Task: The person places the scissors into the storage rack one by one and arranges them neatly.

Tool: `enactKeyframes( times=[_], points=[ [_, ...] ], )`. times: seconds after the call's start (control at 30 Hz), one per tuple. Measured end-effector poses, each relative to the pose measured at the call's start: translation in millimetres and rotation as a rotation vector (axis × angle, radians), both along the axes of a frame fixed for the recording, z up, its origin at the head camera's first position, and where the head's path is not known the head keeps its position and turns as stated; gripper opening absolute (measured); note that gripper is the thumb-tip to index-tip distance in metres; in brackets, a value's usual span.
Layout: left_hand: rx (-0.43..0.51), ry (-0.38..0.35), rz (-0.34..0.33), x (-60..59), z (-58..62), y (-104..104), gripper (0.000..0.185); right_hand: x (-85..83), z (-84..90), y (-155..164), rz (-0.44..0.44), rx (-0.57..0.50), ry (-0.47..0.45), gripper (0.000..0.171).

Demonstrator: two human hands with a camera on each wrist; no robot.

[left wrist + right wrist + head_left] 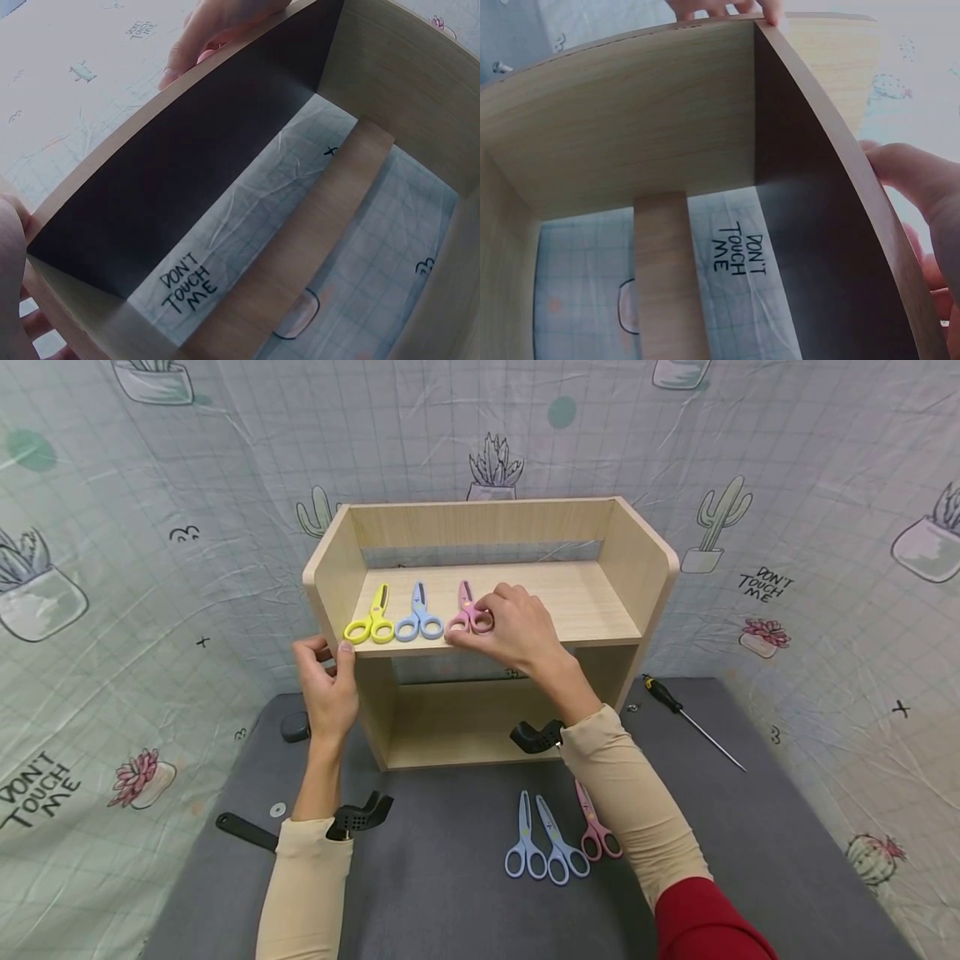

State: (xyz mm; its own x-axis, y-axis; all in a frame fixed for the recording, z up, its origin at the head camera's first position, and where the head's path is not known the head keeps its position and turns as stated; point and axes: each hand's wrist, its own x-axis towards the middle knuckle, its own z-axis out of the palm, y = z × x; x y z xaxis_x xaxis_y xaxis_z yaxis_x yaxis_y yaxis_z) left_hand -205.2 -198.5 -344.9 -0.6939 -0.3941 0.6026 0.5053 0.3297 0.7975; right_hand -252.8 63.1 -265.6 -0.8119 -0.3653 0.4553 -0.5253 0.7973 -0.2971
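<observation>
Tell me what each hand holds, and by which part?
Right hand holds the pink scissors by their handle rings; left hand touches the shelf's front left corner.

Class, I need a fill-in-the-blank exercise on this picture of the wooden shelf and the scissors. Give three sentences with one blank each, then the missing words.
1. The right hand holds the small ____ plastic-handled scissors on the top board of the light wooden shelf unit.
2. The yellow plastic-handled scissors lie to the ____ of the blue plastic-handled scissors on that board.
3. The left hand touches the shelf's ____ front corner.

Missing words: pink; left; left
</observation>
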Motion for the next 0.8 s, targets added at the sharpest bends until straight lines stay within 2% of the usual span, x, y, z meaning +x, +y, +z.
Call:
enactKeyframes(
  times=[0.43,0.8],
  points=[
    [0.010,0.000,0.003,-2.1,-0.5,-0.5,0.031,-2.2,-2.2,-0.1,0.001,0.019,0.013,0.061],
    [0.014,0.000,0.005,-2.2,0.3,-0.3,0.034,-3.3,-1.3,-1.5,-0.002,0.027,-0.014,0.065]
  ],
)
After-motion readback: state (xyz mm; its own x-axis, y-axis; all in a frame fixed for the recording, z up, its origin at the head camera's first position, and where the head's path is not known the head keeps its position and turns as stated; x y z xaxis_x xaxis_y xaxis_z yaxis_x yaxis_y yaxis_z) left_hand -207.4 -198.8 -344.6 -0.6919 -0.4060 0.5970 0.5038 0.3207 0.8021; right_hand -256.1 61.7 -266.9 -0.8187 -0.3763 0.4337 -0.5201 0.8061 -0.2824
